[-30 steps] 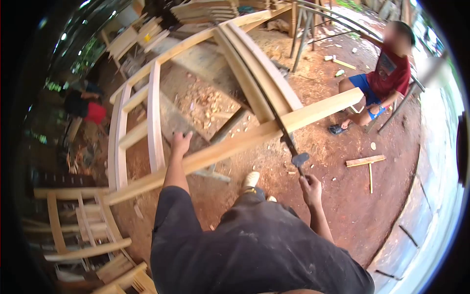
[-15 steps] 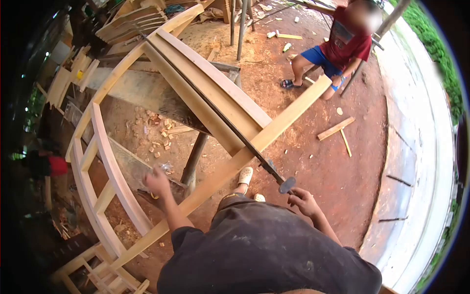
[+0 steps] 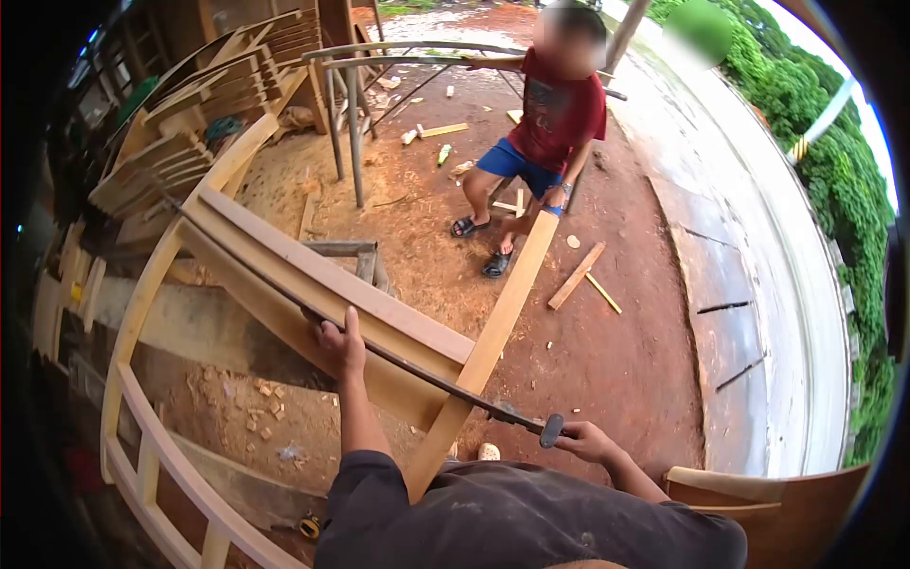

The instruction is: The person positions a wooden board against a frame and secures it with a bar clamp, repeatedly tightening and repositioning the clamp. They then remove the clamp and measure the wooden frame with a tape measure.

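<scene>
A long dark metal bar clamp lies diagonally across a wooden frame. My left hand is wrapped round the bar near its middle, thumb up. At the clamp's near end, my right hand grips the handle beside the round dark end piece. Beneath the bar are a wide panel and a long pale beam. The beam runs from near my body to a seated person.
A person in a red shirt sits at the beam's far end. Curved slatted framework stands at the lower left. Stacked wooden parts are behind. Wood scraps lie on the ground. A curved wooden piece is at lower right.
My left hand has moved from the open air onto the bar. The view has turned, and the person and beam appear further left. My right hand remains at the clamp's end.
</scene>
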Action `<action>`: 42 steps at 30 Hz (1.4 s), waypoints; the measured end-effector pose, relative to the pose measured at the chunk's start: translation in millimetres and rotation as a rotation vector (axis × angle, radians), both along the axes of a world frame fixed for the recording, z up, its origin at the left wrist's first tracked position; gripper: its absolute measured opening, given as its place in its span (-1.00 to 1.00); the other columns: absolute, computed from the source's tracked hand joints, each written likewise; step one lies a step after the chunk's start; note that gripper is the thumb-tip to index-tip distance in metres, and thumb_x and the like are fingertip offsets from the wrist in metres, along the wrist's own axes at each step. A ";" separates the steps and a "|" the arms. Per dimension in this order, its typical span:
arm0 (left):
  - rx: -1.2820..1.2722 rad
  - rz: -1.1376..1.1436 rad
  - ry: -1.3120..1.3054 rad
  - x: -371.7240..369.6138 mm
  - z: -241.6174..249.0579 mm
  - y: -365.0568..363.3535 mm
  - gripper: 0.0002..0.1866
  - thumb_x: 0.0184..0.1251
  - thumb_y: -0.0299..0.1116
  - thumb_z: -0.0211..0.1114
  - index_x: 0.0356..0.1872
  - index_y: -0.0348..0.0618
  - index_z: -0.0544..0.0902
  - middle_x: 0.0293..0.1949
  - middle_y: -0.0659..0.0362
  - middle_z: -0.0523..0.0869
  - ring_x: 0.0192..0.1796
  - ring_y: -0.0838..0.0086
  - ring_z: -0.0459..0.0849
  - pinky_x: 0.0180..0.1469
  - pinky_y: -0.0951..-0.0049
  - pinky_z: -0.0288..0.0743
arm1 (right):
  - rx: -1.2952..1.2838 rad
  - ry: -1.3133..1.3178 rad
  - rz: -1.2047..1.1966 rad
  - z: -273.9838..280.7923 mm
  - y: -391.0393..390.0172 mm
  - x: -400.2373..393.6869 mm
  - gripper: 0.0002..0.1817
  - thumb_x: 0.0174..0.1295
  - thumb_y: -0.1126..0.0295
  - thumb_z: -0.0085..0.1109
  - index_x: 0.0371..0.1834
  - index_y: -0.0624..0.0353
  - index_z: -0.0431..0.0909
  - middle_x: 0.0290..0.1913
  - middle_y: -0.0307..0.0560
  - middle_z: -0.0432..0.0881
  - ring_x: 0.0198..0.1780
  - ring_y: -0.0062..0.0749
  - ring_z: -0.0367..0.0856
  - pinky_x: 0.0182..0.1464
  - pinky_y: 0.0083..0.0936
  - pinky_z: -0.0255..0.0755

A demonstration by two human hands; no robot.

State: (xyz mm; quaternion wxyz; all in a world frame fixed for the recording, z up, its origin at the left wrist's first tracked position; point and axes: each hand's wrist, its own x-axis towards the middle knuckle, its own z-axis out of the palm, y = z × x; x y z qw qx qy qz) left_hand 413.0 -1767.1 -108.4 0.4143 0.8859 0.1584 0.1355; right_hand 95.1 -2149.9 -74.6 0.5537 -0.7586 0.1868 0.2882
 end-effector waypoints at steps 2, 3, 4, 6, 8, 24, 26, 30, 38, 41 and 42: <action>-0.033 -0.005 -0.099 -1.2 14.2 -3.1 -0.26 0.32 0.11 0.20 0.15 -0.53 0.49 0.24 -0.26 0.44 0.28 -0.07 0.43 0.29 0.12 0.31 | 0.025 0.007 -0.026 -15.9 -3.6 -6.3 -0.63 0.31 0.30 0.27 0.09 0.28 0.60 -0.14 -0.22 0.69 -0.10 -0.61 0.55 0.02 -0.54 0.44; -0.026 0.019 -0.080 9.5 15.4 4.4 -0.26 0.33 0.10 0.20 0.15 -0.52 0.50 0.24 -0.24 0.47 0.28 -0.03 0.45 0.28 0.14 0.33 | 0.050 0.016 -0.027 -16.7 -3.9 -1.2 -0.62 0.29 0.29 0.29 0.09 0.28 0.60 -0.14 -0.22 0.69 -0.11 -0.59 0.56 0.02 -0.53 0.45; -0.017 0.042 -0.058 20.1 16.3 15.4 -0.27 0.33 0.10 0.20 0.14 -0.51 0.51 0.24 -0.21 0.49 0.27 0.00 0.48 0.27 0.16 0.34 | 0.048 0.010 -0.032 -15.3 -4.4 -0.6 -0.62 0.29 0.29 0.29 0.09 0.28 0.60 -0.14 -0.22 0.69 -0.11 -0.59 0.56 0.02 -0.53 0.45; -0.232 0.033 0.065 41.4 37.8 29.4 -0.32 0.33 0.08 0.22 0.14 -0.45 0.55 0.08 -0.16 0.66 0.14 0.04 0.61 0.19 0.22 0.43 | -0.053 0.052 0.031 7.2 4.2 7.6 -0.58 0.24 0.22 0.34 0.10 0.19 0.62 -0.14 -0.23 0.71 -0.13 -0.57 0.57 0.01 -0.51 0.45; -0.370 -0.007 -0.059 58.3 13.3 41.2 -0.32 0.29 0.11 0.23 0.00 -0.49 0.62 0.02 -0.19 0.69 0.07 0.01 0.65 0.14 0.18 0.47 | -0.221 0.134 0.195 6.3 1.0 12.6 -0.58 0.13 0.11 0.41 -0.01 0.08 0.68 -0.28 -0.13 0.72 -0.21 -0.56 0.57 -0.04 -0.44 0.46; -0.002 -0.041 0.008 57.2 -3.3 56.6 -0.39 0.05 -0.01 0.14 -0.03 -0.37 0.63 0.34 -0.16 0.39 0.44 -0.06 0.18 0.50 -0.03 -0.21 | -0.251 0.008 0.045 -5.8 11.9 0.0 -0.73 0.15 0.24 0.39 -0.18 0.17 0.71 -0.53 -0.22 0.56 -0.39 -0.73 0.41 -0.30 -0.53 0.43; 0.131 -0.023 0.035 51.1 8.5 50.3 -0.39 0.07 0.01 0.10 -0.03 -0.34 0.64 0.26 -0.15 0.49 0.41 -0.01 0.25 0.49 -0.02 -0.18 | -0.215 0.040 0.012 -0.4 14.4 -0.2 -0.73 0.16 0.24 0.39 -0.17 0.17 0.71 -0.53 -0.23 0.56 -0.39 -0.74 0.40 -0.31 -0.54 0.42; 0.150 -0.015 0.057 46.2 24.5 42.3 -0.39 0.10 0.04 0.07 -0.02 -0.29 0.65 0.23 -0.14 0.53 0.39 0.06 0.29 0.49 0.01 -0.15 | -0.282 0.015 0.059 7.0 16.6 5.8 -0.73 0.14 0.28 0.39 -0.15 0.18 0.71 -0.51 -0.26 0.58 -0.39 -0.73 0.40 -0.32 -0.55 0.42; 0.245 0.074 0.004 44.2 25.1 39.7 -0.38 0.11 0.05 0.04 0.11 -0.16 0.58 0.23 -0.03 0.53 0.33 0.13 0.39 0.47 0.08 -0.05 | -0.042 -0.240 -0.134 -37.8 1.7 -16.8 -0.76 0.21 0.32 0.34 -0.17 0.25 0.69 -0.38 -0.25 0.67 -0.33 -0.66 0.53 -0.24 -0.54 0.46; -0.088 0.050 -0.042 57.4 7.7 38.5 -0.41 0.12 0.00 0.10 -0.14 -0.43 0.67 -0.11 -0.26 0.71 0.04 -0.11 0.63 0.16 0.08 0.42 | 0.052 -0.123 -0.308 -9.3 0.4 -6.4 -0.77 0.29 0.34 0.26 -0.15 0.31 0.66 -0.32 -0.23 0.69 -0.27 -0.59 0.57 -0.17 -0.54 0.47; -0.149 0.071 -0.058 57.7 7.8 32.2 -0.41 0.11 -0.03 0.11 -0.13 -0.47 0.66 -0.10 -0.28 0.70 0.05 -0.10 0.64 0.15 0.06 0.43 | 0.109 -0.154 -0.379 -10.1 4.4 -14.0 -0.77 0.30 0.35 0.24 -0.16 0.32 0.66 -0.32 -0.22 0.69 -0.26 -0.59 0.57 -0.16 -0.55 0.47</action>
